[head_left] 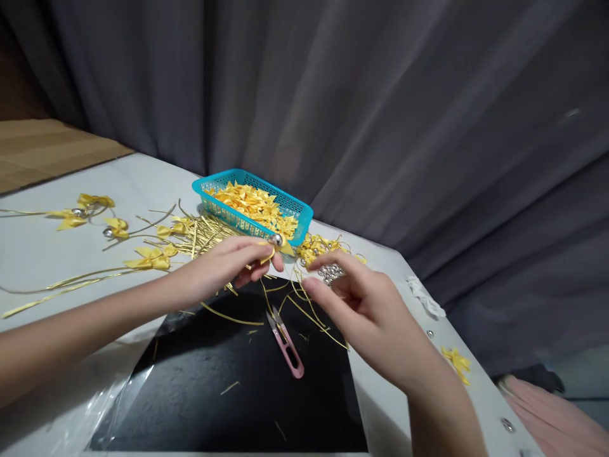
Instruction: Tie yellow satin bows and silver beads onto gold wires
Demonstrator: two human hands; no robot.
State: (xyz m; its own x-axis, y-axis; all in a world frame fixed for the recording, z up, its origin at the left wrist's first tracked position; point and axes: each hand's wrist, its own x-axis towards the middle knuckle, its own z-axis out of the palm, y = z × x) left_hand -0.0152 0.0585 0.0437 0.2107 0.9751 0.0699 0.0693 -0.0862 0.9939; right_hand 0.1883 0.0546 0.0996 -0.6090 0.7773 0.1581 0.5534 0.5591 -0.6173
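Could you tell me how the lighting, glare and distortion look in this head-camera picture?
Head view: light falls on the table and both hands, the left hand and right hand, while the curtain behind stays dim; glare whitens the clear plastic sheet by the black mat; the wide lens bends the table edges.

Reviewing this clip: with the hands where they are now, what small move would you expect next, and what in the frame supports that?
Probably the right hand drops to the pile of silver bells just beneath its fingertips and picks one. The left hand already pinches a yellow bow with a bell and gold cord, while the right hand is open, holds nothing, and hovers right at that pile. The pink snips lie untouched.
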